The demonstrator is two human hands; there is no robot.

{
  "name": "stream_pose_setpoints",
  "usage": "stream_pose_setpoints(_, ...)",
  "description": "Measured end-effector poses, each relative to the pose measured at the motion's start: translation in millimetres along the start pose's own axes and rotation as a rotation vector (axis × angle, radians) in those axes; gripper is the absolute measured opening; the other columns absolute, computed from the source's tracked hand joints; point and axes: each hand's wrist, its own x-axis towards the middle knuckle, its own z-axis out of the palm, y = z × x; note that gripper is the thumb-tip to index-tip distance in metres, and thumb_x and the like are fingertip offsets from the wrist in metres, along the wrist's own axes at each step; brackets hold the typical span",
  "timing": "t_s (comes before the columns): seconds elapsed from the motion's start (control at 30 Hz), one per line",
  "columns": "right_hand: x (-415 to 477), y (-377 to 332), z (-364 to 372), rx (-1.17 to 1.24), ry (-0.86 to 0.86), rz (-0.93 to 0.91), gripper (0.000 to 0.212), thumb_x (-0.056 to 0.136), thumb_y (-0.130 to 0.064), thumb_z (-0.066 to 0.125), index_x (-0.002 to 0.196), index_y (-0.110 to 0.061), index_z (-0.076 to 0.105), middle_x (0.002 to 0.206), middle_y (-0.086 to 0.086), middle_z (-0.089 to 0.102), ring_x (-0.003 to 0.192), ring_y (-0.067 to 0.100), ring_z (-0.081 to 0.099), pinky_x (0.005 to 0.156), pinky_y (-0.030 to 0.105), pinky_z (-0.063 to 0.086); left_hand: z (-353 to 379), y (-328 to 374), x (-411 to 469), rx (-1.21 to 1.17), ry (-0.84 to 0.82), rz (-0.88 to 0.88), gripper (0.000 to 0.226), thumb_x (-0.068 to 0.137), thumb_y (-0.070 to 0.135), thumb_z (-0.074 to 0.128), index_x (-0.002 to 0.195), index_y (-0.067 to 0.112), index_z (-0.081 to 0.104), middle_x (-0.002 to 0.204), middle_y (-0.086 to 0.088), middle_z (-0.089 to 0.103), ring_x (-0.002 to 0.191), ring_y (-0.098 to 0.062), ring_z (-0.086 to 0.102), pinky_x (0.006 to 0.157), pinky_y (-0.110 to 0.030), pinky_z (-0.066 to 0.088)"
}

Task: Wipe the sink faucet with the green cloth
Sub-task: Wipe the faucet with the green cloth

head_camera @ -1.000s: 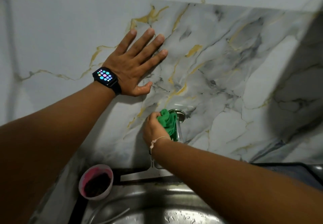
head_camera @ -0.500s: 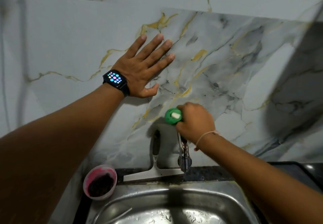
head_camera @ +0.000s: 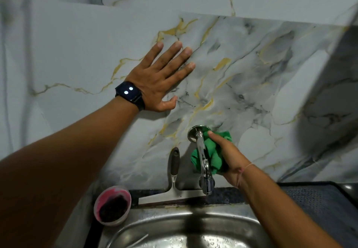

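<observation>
A chrome faucet (head_camera: 203, 156) juts from the marble wall above the steel sink (head_camera: 174, 228), spout pointing down. The bunched green cloth (head_camera: 213, 152) is pressed against the right side of the faucet's neck, partly behind it. My right hand (head_camera: 228, 158) grips the cloth from the right, one finger stretched toward the round wall flange. Fingers spread, my left hand (head_camera: 160, 77) lies flat on the marble wall up and to the left of the faucet, a dark smartwatch on its wrist.
A squeegee (head_camera: 173, 182) leans upright against the wall just left of the faucet, blade on the sink ledge. A pink cup (head_camera: 112, 207) with dark contents sits at the sink's left rim. A dark textured mat (head_camera: 319, 203) lies to the right.
My right hand has dropped from the green faucet top down to the right side of the neck, with the cloth now bunched against the pipe. My left hand stays on the wall.
</observation>
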Motion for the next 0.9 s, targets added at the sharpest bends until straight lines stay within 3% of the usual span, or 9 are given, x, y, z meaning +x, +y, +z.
stream_pose_setpoints(0.17, 24.3, 21.3, -2.1, 0.326, -0.276, 0.224, 0.040, 0.076, -0.033, 0.077, 0.096, 0.002, 0.078, 0.094, 0.020, 0.078, 0.081, 0.031, 0.076, 0.070, 0.039, 0.063, 3.2, -1.4, 0.3, 0.013, 0.002, 0.001, 0.092, 0.083, 0.059, 0.040, 0.162, 0.017, 0.019, 0.167, -0.016, 0.024, 0.155, -0.039, 0.019, 0.125, -0.058, 0.010)
stream_pose_setpoints(0.3, 34.2, 28.1, 1.3, 0.366, -0.279, 0.203, 0.036, 0.068, -0.033, 0.081, 0.085, -0.001, 0.080, 0.080, 0.016, 0.076, 0.065, 0.026, 0.073, 0.060, 0.034, 0.062, 1.3, -0.8, 0.3, 0.015, 0.000, 0.010, 0.089, 0.085, 0.060, 0.038, 0.161, 0.016, 0.023, 0.165, -0.018, 0.028, 0.152, -0.040, 0.024, 0.123, -0.059, 0.014)
stream_pose_setpoints(0.4, 27.1, 26.0, 3.2, 0.266, -0.257, 0.168, 0.030, 0.071, -0.032, 0.078, 0.080, -0.004, 0.081, 0.075, 0.015, 0.075, 0.059, 0.024, 0.071, 0.057, 0.032, 0.061, 1.6, -2.5, 0.9, 0.038, -0.002, 0.010, 0.089, 0.084, 0.060, 0.038, 0.161, 0.015, 0.023, 0.165, -0.018, 0.028, 0.152, -0.041, 0.025, 0.122, -0.060, 0.016)
stream_pose_setpoints(0.47, 15.7, 21.9, 4.5, 0.050, -0.136, 0.063, 0.027, 0.075, -0.029, 0.076, 0.090, -0.006, 0.077, 0.078, 0.015, 0.077, 0.060, 0.024, 0.072, 0.055, 0.030, 0.060, 0.1, -0.8, 0.1, 0.044, 0.007, 0.012, 0.089, 0.085, 0.059, 0.039, 0.161, 0.015, 0.024, 0.165, -0.018, 0.028, 0.152, -0.041, 0.025, 0.124, -0.058, 0.012)
stream_pose_setpoints(0.57, -5.3, 25.0, 12.7, -0.521, 0.225, -0.241, 0.033, 0.077, -0.030, 0.074, 0.098, -0.008, 0.060, 0.089, 0.015, 0.071, 0.075, 0.031, 0.068, 0.065, 0.039, 0.057, -1.7, -1.0, 0.1, 0.059, 0.002, 0.009, 0.090, 0.085, 0.059, 0.040, 0.161, 0.016, 0.022, 0.165, -0.018, 0.027, 0.152, -0.041, 0.023, 0.127, -0.054, 0.003)
stream_pose_setpoints(0.67, -35.1, 43.4, 27.7, -1.052, 0.537, -0.527, 0.049, 0.078, -0.034, 0.073, 0.111, -0.014, 0.043, 0.095, 0.007, 0.062, 0.081, 0.030, 0.064, 0.062, 0.031, 0.043, -4.5, -1.8, 0.8, 0.074, -0.001, 0.007, 0.090, 0.085, 0.060, 0.039, 0.161, 0.016, 0.021, 0.165, -0.019, 0.026, 0.152, -0.041, 0.023, 0.127, -0.052, -0.002)
stream_pose_setpoints(0.8, -51.2, 67.8, 39.1, -1.104, 0.647, -0.615, 0.077, 0.072, -0.023, 0.080, 0.135, -0.014, 0.036, 0.117, 0.007, 0.058, 0.104, 0.027, 0.062, 0.075, 0.036, 0.054, -6.5, -1.1, 0.4, 0.069, -0.011, 0.020, 0.089, 0.086, 0.059, 0.040, 0.161, 0.015, 0.023, 0.165, -0.019, 0.028, 0.152, -0.042, 0.026, 0.127, -0.052, 0.000)
stream_pose_setpoints(0.9, -45.8, 79.2, 34.8, -0.934, 0.699, -0.584, 0.081, 0.067, -0.019, 0.082, 0.133, -0.023, 0.036, 0.111, 0.003, 0.062, 0.097, 0.027, 0.064, 0.071, 0.036, 0.053, -6.7, -1.0, 0.8, 0.078, -0.009, 0.014, 0.089, 0.086, 0.059, 0.039, 0.161, 0.015, 0.021, 0.165, -0.019, 0.027, 0.152, -0.042, 0.026, 0.126, -0.053, 0.001)
